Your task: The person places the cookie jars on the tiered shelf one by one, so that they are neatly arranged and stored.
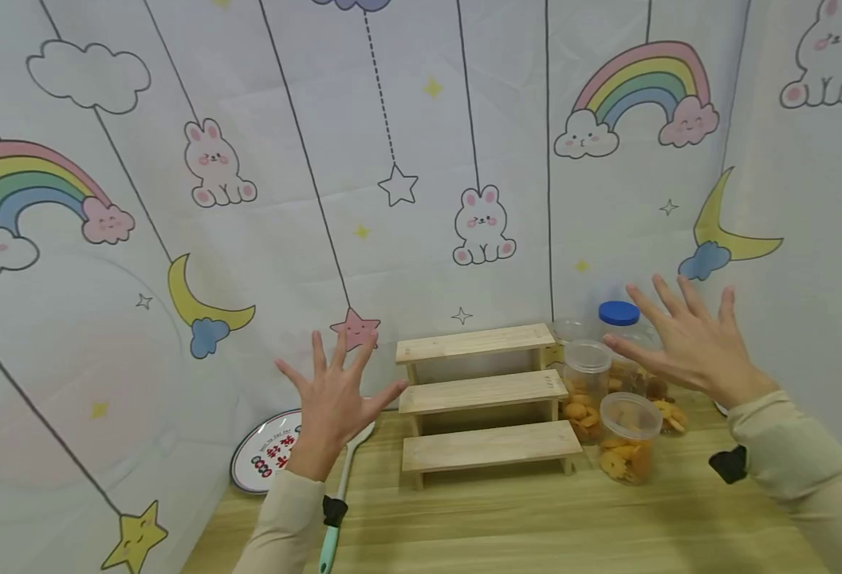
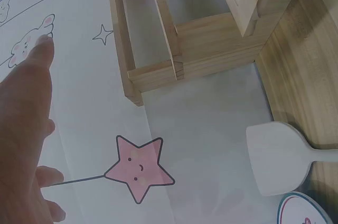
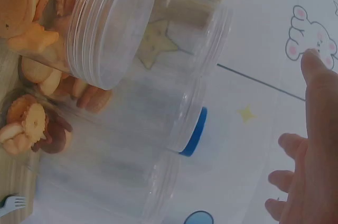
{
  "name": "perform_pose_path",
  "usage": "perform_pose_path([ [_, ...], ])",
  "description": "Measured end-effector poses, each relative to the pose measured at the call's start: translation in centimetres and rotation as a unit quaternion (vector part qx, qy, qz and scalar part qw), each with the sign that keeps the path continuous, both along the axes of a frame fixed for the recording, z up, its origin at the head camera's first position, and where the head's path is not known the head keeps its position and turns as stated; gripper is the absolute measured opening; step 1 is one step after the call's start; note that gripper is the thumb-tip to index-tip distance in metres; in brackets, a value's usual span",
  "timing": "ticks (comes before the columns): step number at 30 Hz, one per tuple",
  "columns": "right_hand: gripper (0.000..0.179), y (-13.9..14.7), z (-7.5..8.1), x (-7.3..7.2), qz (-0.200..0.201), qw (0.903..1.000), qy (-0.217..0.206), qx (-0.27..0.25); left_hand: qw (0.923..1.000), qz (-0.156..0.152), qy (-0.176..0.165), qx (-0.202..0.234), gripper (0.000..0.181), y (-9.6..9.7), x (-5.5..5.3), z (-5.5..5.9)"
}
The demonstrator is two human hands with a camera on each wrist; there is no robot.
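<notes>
My left hand is raised with its fingers spread, holding nothing. In the head view it overlaps a white plate with red lettering and the spatula, which has a white head and a mint handle end. The left wrist view shows the spatula head on the table. My right hand, also spread and holding nothing, is raised by the clear jars. A lidless jar of cookies stands in front. Another jar and one with a blue lid stand behind it.
A three-step wooden rack stands between the hands on the wood-grain table. Loose cookies lie beside the jars, with white fork tines near the table edge. A white printed cloth hangs behind and at the sides.
</notes>
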State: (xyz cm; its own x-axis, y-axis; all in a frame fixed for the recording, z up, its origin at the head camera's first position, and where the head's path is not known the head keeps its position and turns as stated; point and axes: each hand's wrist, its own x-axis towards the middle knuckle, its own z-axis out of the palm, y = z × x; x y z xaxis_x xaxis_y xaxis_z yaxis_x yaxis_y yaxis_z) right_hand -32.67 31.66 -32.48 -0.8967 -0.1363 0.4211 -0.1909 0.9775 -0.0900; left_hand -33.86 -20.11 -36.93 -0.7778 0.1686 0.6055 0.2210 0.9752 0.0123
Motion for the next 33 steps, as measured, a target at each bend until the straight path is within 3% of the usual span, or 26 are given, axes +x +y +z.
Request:
perform_pose_path([
  [15,0.101,0.1,-0.6,0.3,0.010,0.9998,0.012,0.008,1.0000,0.005,0.000,-0.002,0.099,-0.4,0.1,-0.8],
  [19,0.098,0.0,-1.1,1.2,0.026,0.9978,0.060,-0.007,0.9997,-0.008,0.008,0.023,0.096,-0.5,1.0,-1.3],
  [23,0.091,-0.2,-2.9,2.7,0.052,0.9858,0.152,-0.050,0.9961,-0.037,0.011,0.079,0.088,-0.5,2.0,-3.2],
  [25,0.085,-0.2,-4.5,3.5,0.059,0.9798,0.169,-0.090,0.9909,-0.062,0.015,0.118,0.081,-0.4,2.3,-4.6],
  [27,0.082,-0.2,-6.5,4.0,0.063,0.9761,0.155,-0.139,0.9819,-0.093,0.013,0.164,0.071,-0.1,2.5,-6.0],
  [30,0.085,0.2,-9.6,4.5,0.056,0.9742,0.080,-0.203,0.9636,-0.131,-0.018,0.232,0.057,0.6,2.8,-8.2],
  [33,0.092,0.5,-12.5,4.4,0.060,0.9649,0.007,-0.256,0.9400,-0.144,-0.082,0.299,0.044,1.6,3.1,-10.0],
])
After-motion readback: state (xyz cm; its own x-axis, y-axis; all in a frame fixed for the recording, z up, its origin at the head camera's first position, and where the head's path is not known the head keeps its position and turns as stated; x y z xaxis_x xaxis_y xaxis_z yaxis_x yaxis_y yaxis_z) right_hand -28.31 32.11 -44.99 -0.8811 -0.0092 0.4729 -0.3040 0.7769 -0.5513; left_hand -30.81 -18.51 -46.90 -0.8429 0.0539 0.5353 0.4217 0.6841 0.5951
